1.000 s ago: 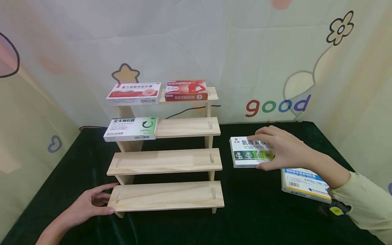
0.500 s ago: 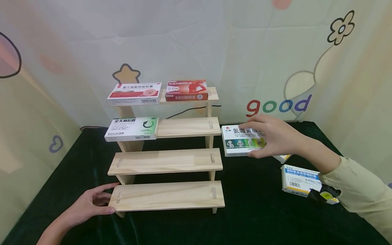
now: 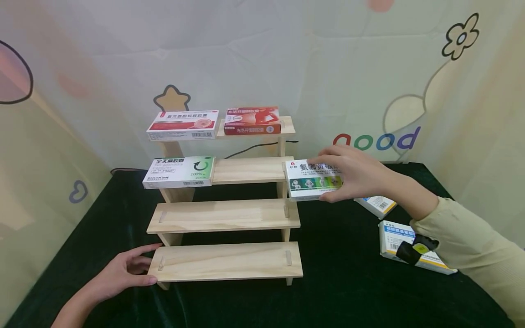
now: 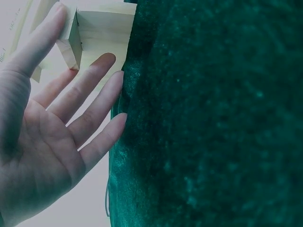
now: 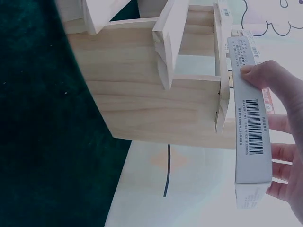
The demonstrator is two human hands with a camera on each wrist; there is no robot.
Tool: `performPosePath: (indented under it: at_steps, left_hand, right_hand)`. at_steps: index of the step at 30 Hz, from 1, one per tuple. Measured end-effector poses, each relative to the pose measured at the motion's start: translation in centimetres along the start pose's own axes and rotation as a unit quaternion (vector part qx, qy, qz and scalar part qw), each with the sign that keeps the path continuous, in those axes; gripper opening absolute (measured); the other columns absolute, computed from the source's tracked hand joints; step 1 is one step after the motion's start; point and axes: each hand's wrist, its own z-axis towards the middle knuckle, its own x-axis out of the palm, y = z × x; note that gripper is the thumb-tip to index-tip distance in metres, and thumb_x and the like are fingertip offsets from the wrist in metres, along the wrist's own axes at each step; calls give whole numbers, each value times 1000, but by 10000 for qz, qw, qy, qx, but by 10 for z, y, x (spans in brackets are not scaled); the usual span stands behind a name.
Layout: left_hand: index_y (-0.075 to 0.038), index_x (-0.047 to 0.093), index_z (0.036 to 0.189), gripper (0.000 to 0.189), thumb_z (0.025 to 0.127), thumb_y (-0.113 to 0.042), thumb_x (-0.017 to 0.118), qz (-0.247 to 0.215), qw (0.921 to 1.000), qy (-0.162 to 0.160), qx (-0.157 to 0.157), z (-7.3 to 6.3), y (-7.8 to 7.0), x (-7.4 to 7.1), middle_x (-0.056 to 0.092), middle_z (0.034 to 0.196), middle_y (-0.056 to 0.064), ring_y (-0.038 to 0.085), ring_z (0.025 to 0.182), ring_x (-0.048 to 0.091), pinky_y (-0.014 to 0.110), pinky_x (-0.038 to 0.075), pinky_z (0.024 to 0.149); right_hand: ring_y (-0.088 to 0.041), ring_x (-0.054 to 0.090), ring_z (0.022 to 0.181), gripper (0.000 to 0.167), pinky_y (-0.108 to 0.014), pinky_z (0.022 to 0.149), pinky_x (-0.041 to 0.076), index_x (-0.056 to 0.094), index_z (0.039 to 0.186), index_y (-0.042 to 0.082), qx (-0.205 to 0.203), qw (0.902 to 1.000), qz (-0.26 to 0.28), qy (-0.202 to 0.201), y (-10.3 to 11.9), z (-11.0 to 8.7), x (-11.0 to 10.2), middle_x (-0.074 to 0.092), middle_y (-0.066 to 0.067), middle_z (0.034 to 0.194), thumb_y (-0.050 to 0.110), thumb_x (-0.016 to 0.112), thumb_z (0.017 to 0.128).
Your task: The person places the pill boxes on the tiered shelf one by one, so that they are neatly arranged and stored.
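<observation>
A pale wooden step rack (image 3: 224, 262) with stacked shelves stands on dark green cloth. My left hand (image 3: 119, 273) holds its bottom shelf by the left end, thumb at the front corner and index finger at the rear. In the left wrist view the other fingers (image 4: 90, 125) spread out loosely. My right hand (image 3: 354, 175) grips a white medicine box (image 3: 305, 187) with a green picture band by its right side. That box overlaps the right end of the second shelf from the top. The right wrist view shows my thumb on its barcode side (image 5: 253, 125).
A white-red medicine box (image 3: 184, 125) and a red one (image 3: 252, 120) lie on the top shelf. Below them, a white-green box (image 3: 180, 172) occupies the second shelf's left half. Two white-blue boxes (image 3: 375, 205) lie on the cloth at right, partly behind my right arm. A patterned curtain (image 3: 262, 54) hangs behind.
My right hand has lifted the green-banded medicine box and carried it left and up to the second shelf's right end. The left hand keeps its hold on the rack.
</observation>
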Motion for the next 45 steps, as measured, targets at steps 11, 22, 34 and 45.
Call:
performPosePath:
  at_steps: [11,22,34,45]
  left_hand:
    - [11,25,136,73,83,-17,66,19,9999,-89,-85,0,-1,0,56,113,31,34,96,60,45,50,80]
    - [11,25,136,72,83,-17,65,-27,9999,-80,-112,0,-1,2,56,113,30,33,96,60,45,49,80]
    - [10,25,137,73,83,-18,65,53,9999,-104,-114,1,0,0,56,113,31,33,95,60,46,49,80]
    - [10,25,137,73,83,-18,65,30,9999,-104,-95,-1,0,0,56,113,30,33,95,60,46,49,80]
  right_hand:
    - [-25,46,100,67,-41,83,43,55,125,9,-18,9989,459,72,10,27,3,52,-14,116,37,75,67]
    - [-24,47,99,67,-38,82,43,57,123,10,-249,9981,548,-144,22,49,10,55,-11,114,38,76,66]
    - [-24,46,104,66,-38,85,42,58,121,9,-345,9971,650,-171,28,67,16,55,-11,116,41,75,66]
    - [-24,45,108,69,-39,89,41,56,123,9,-141,9983,569,-40,37,78,20,53,-11,121,42,75,67]
